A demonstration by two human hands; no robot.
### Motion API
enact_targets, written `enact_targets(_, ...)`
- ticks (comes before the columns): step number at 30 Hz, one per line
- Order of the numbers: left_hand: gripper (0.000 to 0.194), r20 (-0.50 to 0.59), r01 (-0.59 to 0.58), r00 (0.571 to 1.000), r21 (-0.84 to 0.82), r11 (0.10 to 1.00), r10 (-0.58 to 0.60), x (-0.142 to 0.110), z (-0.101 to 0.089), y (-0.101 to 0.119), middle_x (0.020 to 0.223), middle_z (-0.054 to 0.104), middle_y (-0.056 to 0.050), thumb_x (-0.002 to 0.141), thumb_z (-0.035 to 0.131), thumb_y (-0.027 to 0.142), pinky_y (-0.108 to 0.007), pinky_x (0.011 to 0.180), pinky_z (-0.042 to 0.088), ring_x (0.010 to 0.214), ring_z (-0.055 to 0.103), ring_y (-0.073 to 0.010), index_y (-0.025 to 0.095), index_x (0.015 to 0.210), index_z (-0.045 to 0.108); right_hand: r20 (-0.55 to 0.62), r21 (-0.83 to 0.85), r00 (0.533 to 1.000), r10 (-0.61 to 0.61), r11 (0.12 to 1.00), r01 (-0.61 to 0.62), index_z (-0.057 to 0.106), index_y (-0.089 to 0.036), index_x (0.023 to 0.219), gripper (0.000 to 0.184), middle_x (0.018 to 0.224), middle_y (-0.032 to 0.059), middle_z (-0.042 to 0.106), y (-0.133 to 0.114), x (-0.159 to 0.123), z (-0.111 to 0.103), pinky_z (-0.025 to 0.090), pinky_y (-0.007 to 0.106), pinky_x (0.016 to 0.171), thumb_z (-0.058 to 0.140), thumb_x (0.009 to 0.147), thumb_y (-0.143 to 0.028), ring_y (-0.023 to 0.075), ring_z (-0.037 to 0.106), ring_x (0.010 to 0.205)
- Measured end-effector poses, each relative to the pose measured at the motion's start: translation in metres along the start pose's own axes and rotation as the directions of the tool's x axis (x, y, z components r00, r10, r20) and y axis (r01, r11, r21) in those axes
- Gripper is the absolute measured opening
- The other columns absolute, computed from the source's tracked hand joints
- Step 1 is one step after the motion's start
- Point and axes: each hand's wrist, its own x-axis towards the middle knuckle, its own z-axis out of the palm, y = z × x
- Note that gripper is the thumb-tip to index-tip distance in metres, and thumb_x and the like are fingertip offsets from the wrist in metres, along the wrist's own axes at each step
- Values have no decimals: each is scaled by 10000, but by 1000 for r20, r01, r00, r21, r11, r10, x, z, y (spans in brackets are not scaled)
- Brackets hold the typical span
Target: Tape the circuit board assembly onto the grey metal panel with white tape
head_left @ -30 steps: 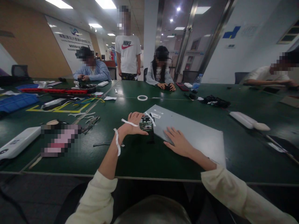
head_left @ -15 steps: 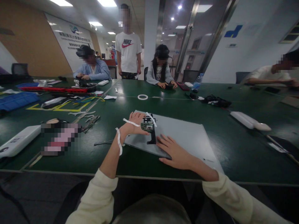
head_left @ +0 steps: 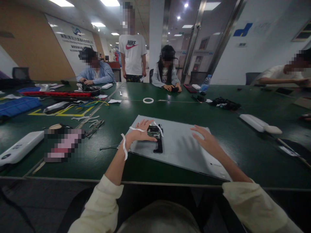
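A flat grey panel (head_left: 179, 142) lies on the table before me. Near its left end sits a black bracket (head_left: 159, 146) with a small green circuit board (head_left: 153, 132) in it. My left hand (head_left: 141, 131) is against the left side of the bracket, fingers and thumb apart. One white tape strip (head_left: 137, 129) clings to the back of this hand, another strip (head_left: 124, 147) to the wrist. A third tape strip (head_left: 158, 129) lies over the bracket's upper right. My right hand (head_left: 206, 139) hovers above the panel's right part, fingers spread, holding nothing, its shadow below.
A white tape roll (head_left: 148, 100) lies farther back. To the left are a white power bank (head_left: 23, 145), a blue tray (head_left: 20, 106) and loose cables. A white device (head_left: 252, 123) lies to the right. Several people are across the table; a water bottle (head_left: 205, 84) stands there.
My right hand has left the panel's near edge beside the bracket and moved up and to the right. My left hand stays by the bracket, which has shifted slightly with the panel.
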Motion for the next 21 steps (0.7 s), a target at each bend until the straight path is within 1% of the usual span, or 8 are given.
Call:
enact_targets(3,925,-118,153,978,-145,978,-171,-4,-11,-16,1490,206,-162,732,512,643,-419,1097,192,1379,167,-299,143,1425,155,-46,77,964,260,964,-256,569,-185,1160,427,1322,112,472,37,9,-11,309,455,1050,455,799,-383,275,376,1274)
enact_targets(5,816,-148,329,916,-251,910,-372,-9,-16,-28,1483,217,-185,811,436,576,-385,1093,212,1376,190,-280,93,1413,171,-41,242,928,371,904,-351,522,-186,1214,496,1305,117,482,53,8,-15,366,436,1008,466,779,-417,280,423,1233)
enact_targets(9,670,-96,483,817,-426,765,-569,-26,-23,-43,1429,343,-185,882,324,516,-387,1044,300,1328,318,-276,103,1397,212,37,567,877,479,713,-413,441,-219,1288,622,1287,118,496,64,-1,-21,433,392,935,514,726,-477,276,495,1155)
enact_targets(10,650,-75,485,808,-479,732,-585,-31,-25,-43,1408,388,-166,881,337,506,-375,1032,321,1310,354,-265,124,1395,224,49,610,874,483,679,-410,433,-221,1292,636,1284,119,497,64,-2,-21,432,387,935,522,716,-473,273,496,1153)
enact_targets(12,628,-26,453,824,-567,687,-565,-39,-28,-41,1380,436,-140,876,366,478,-348,997,369,1270,417,-242,150,1394,230,60,650,874,481,646,-400,411,-221,1307,655,1286,124,492,62,-1,-21,434,383,932,523,710,-465,268,496,1154)
enact_targets(15,614,9,412,854,-622,666,-520,-46,-32,-35,1395,416,-140,874,383,439,-319,949,415,1229,464,-220,153,1395,226,63,636,873,483,655,-408,362,-207,1349,693,1297,147,473,60,4,-17,438,389,920,507,724,-470,265,512,1136)
enact_targets(18,618,6,443,840,-584,680,-542,-50,-34,-32,1427,364,-145,872,390,425,-327,971,392,1261,425,-230,154,1401,222,62,605,888,455,691,-397,325,-201,1376,699,1267,162,493,59,9,-12,451,393,898,476,754,-483,255,548,1087)
enact_targets(21,634,10,505,818,-491,710,-575,-55,-34,-34,1426,368,-138,874,373,428,-342,1011,346,1299,374,-238,157,1417,190,8,475,927,375,815,-333,316,-211,1383,633,1214,155,535,59,15,-5,464,382,871,384,816,-483,233,571,1058)
